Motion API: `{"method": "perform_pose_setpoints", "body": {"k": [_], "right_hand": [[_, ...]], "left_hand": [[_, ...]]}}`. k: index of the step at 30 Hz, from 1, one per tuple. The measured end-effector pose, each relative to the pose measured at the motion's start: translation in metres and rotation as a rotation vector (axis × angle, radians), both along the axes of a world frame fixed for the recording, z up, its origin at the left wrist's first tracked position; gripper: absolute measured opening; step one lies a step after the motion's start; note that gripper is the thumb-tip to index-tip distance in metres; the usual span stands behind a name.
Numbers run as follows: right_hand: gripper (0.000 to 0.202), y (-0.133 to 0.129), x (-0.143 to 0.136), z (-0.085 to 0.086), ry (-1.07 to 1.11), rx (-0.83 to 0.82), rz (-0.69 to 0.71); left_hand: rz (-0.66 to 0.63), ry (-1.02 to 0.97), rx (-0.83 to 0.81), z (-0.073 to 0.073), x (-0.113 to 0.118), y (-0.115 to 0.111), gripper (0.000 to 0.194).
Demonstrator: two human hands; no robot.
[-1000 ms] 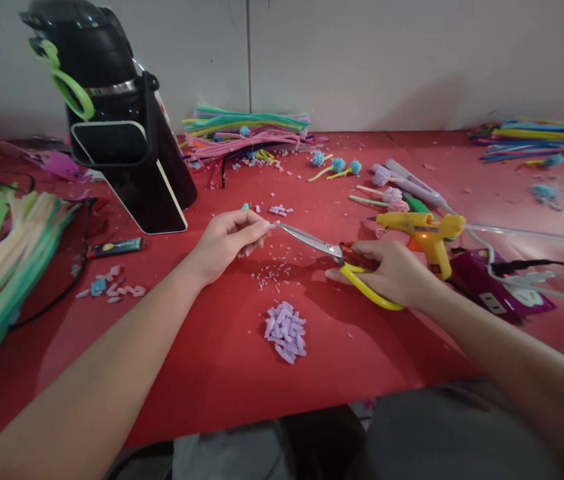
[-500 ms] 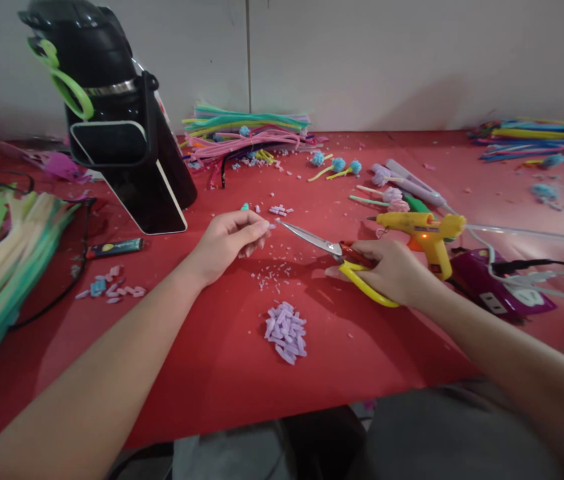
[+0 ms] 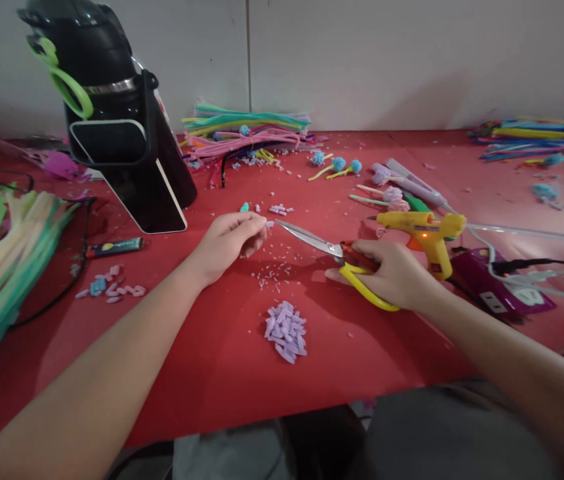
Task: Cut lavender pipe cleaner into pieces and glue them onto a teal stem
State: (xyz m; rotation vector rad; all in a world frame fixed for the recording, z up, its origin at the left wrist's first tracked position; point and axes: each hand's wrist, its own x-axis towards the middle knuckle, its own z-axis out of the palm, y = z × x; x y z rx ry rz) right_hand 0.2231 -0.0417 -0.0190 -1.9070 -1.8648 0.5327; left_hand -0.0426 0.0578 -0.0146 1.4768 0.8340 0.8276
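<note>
Between the thumb and forefinger of my left hand (image 3: 235, 240) is a small lilac pipe-cleaner piece (image 3: 270, 224), its end poking out to the right. My right hand (image 3: 392, 273) grips scissors (image 3: 315, 241) with one yellow and one red handle. Their blades are nearly closed, and the tip points at the lilac piece. Tiny trimmings (image 3: 275, 273) are scattered on the red tabletop below the blades. Nearer me lies a pile of cut lilac pieces (image 3: 286, 332). A few more lilac pieces (image 3: 281, 209) rest just beyond my left fingertips.
A black bottle (image 3: 127, 133) with a phone-like slab stands at back left. A yellow glue gun (image 3: 419, 233) and purple power strip (image 3: 502, 287) with cables lie right. Pipe cleaners (image 3: 247, 130) are bundled by the wall; others (image 3: 7, 267) lie left. Small pompom flowers (image 3: 338, 165) sit behind.
The scissors' tip has shifted slightly left, closer to my left fingertips. My left hand has moved very little, still pinching the lilac piece.
</note>
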Motion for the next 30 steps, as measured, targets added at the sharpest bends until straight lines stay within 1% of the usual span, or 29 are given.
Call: {"method": "perform_pose_setpoints", "body": {"k": [8, 22, 27, 30], "right_hand": [[0.072, -0.0004, -0.0023, 0.0004, -0.007, -0.003, -0.019], [0.070, -0.0003, -0.0035, -0.0007, 0.003, 0.079, 0.001], [0.070, -0.0001, -0.0037, 0.0006, -0.006, 0.050, 0.001], [0.071, 0.0000, -0.0028, 0.0003, -0.006, 0.030, -0.004]], "left_hand": [[-0.036, 0.035, 0.001, 0.0015, -0.0006, -0.0009, 0.030], [-0.033, 0.047, -0.002, 0.0015, -0.0001, -0.0014, 0.030], [-0.049, 0.043, -0.006, 0.0017, 0.0005, -0.0008, 0.031], [-0.037, 0.041, -0.005, 0.0018, 0.0007, -0.0013, 0.031]]}}
